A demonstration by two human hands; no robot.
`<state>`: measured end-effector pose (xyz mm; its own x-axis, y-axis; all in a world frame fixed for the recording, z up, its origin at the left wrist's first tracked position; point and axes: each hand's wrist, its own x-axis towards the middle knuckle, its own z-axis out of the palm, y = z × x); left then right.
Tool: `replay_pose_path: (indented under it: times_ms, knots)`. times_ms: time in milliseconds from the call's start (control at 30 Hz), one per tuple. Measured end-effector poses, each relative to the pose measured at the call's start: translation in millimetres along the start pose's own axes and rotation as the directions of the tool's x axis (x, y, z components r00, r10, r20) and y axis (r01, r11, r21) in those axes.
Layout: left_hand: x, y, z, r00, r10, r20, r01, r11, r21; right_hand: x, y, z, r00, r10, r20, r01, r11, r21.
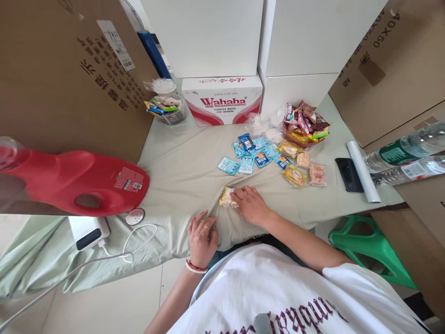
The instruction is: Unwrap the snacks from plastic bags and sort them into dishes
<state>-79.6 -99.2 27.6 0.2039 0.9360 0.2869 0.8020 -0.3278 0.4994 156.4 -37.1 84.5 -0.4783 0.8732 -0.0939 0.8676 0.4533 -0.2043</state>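
My right hand (pixel 251 204) rests on the pale green cloth (pixel 181 167) with its fingers closed on a small yellow snack packet (pixel 226 197). My left hand (pixel 201 234) lies flat near the table's front edge, fingers spread, holding nothing; it wears a ring and a beaded bracelet. Beyond them lie several blue snack packets (pixel 248 155) and a few yellow and pink ones (pixel 299 169). A basket (pixel 305 124) heaped with wrapped snacks stands further back.
A red jug (pixel 76 183) lies on its side at left, beside a power bank (pixel 90 234) with a white cable. A clear tub (pixel 168 109), a Wahaha box (pixel 222 99), a phone (pixel 348 174), a white roll (pixel 363 171), water bottles (pixel 406 160) and a green stool (pixel 371 248) surround the cloth.
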Motion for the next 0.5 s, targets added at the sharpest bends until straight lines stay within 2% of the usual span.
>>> replay_pose_path:
  times_ms: [200, 267, 333, 400, 433, 467, 500]
  knots:
    - [17.4, 25.2, 6.0, 0.999, -0.022, -0.049, 0.02, 0.999, -0.046, 23.0, -1.4, -4.9, 0.997, 0.063, 0.054, -0.063, 0.998, 0.001]
    - [21.3, 29.2, 7.2, 0.998, -0.023, -0.051, 0.02, 0.998, -0.057, 20.6, 5.8, -7.2, 0.993, 0.119, 0.019, -0.12, 0.989, 0.084]
    - [22.1, 27.5, 8.3, 0.998, -0.011, -0.066, 0.006, 0.997, -0.071, 6.7, 20.5, -7.2, 0.971, 0.235, -0.04, -0.218, 0.944, 0.249]
    - [20.9, 21.4, 9.7, 0.996, 0.001, -0.084, -0.008, 0.997, -0.082, -21.0, 42.2, -4.3, 0.914, 0.394, -0.099, -0.306, 0.827, 0.471]
    - [19.9, 17.7, 10.8, 0.996, 0.005, -0.089, -0.012, 0.996, -0.086, -39.8, 54.8, -1.8, 0.866, 0.484, -0.13, -0.328, 0.744, 0.582]
    - [19.0, 14.2, 12.0, 0.996, 0.005, -0.085, -0.012, 0.996, -0.09, -61.0, 67.9, 1.3, 0.802, 0.577, -0.159, -0.335, 0.653, 0.679]
    - [18.3, 11.3, 13.4, 0.997, 0.001, -0.072, -0.008, 0.996, -0.093, -83.7, 81.0, 4.9, 0.717, 0.672, -0.187, -0.329, 0.562, 0.759]
